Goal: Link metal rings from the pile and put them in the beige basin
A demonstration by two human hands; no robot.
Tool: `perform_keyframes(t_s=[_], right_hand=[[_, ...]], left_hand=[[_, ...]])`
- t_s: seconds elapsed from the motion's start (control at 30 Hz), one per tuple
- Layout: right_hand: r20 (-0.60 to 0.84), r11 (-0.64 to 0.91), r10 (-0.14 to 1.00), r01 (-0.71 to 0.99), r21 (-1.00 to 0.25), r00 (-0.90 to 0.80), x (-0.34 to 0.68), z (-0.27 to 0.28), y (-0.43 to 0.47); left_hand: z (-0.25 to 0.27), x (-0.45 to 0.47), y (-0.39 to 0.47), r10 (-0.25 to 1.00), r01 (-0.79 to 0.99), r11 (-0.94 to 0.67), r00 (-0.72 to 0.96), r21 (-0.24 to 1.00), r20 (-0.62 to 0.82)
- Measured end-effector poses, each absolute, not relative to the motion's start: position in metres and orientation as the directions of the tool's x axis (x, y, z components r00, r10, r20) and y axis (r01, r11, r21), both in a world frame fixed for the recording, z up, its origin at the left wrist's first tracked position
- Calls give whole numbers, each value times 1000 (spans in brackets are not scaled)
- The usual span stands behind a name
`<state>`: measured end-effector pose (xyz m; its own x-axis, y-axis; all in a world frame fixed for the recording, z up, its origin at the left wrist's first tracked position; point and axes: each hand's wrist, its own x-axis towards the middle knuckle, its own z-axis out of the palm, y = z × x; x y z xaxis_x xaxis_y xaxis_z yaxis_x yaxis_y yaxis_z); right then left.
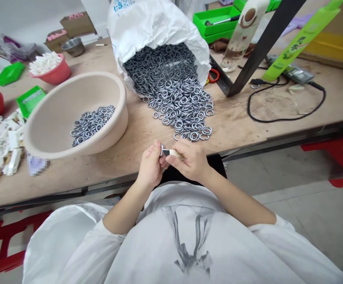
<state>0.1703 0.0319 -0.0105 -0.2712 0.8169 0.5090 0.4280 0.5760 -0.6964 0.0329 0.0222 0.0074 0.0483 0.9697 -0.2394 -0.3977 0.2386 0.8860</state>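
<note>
Rings (pixel 183 104), grey and glossy, lie in a loose heap that spreads from the mouth of a white sack (pixel 156 23) tipped on its side, and the nearest of them sit on the bench (pixel 140 130) just beyond my hands. Near the bench edge, my left hand (pixel 150 167) is closed, pinching a single ring (pixel 161 150) between thumb and fingers. My right hand (pixel 193 161) is wrapped around the pale handle (pixel 175 154) of a small tool, its short dark end (pixel 165 152) pointing left at the ring; I cannot tell whether the tip goes through it or only meets its side. To my left stands a wide beige basin (pixel 118 130), with a smaller batch of rings (pixel 92 123) gathered along the near right part of its floor. Beyond the basin I see a red bowl (pixel 55 75) piled with white pieces (pixel 44 62) and a metal bowl (pixel 74 48) beside it. More white pieces lie scattered at the far left, close to a green tray (pixel 31 100). To the right of the sack, a red scissor handle (pixel 214 75) shows beside a dark metal frame (pixel 254 59), and a black cable (pixel 278 120) loops across the wood.
</note>
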Motion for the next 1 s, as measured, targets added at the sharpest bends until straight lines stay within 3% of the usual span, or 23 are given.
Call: perform_keyframes(t_s=[0.13,0.4,0.57,0.67,0.73,0.8,0.9,1.0], right_hand=[[513,597,796,559,-575,-322,167,-10,27],[549,613,775,586,-530,-313,165,-9,24],[487,573,816,547,-610,-312,169,-10,30],[365,413,909,563,-715,-203,181,-15,46],[321,325,939,613,-721,-120,189,-18,58],[314,284,945,711,-643,-93,193,-21,67],[264,246,954,868,-431,-140,190,-23,74],[180,231,967,926,-300,-183,184,-22,77]], left_hand=[[9,34,22,972,-377,211,-12,902,-233],[13,38,18,963,-413,240,-17,879,-270],[12,37,13,951,-428,297,55,854,-304],[11,34,10,954,-427,298,137,854,-265],[8,30,10,959,-423,282,150,861,-240],[5,27,12,965,-419,260,131,870,-226],[-1,20,16,968,-403,251,101,880,-230],[-6,13,20,968,-400,252,88,881,-237]])
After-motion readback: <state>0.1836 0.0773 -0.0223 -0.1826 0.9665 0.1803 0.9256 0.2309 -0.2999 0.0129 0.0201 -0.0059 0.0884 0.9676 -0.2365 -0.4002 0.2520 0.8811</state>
